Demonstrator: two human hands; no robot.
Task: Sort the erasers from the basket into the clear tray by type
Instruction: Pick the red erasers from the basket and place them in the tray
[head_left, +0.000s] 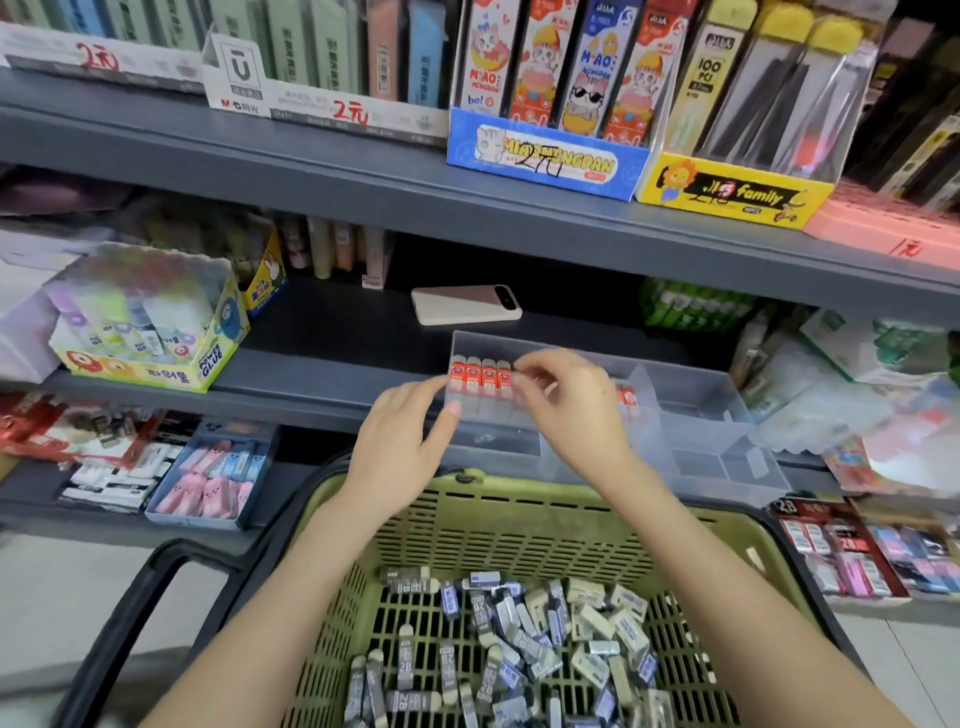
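Two grey shelves of stationery

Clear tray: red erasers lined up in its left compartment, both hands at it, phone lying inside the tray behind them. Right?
Not quite. The head view shows the phone lying on the shelf behind the clear tray, not inside it. The rest holds: red erasers in the left compartment, left hand and right hand at it.
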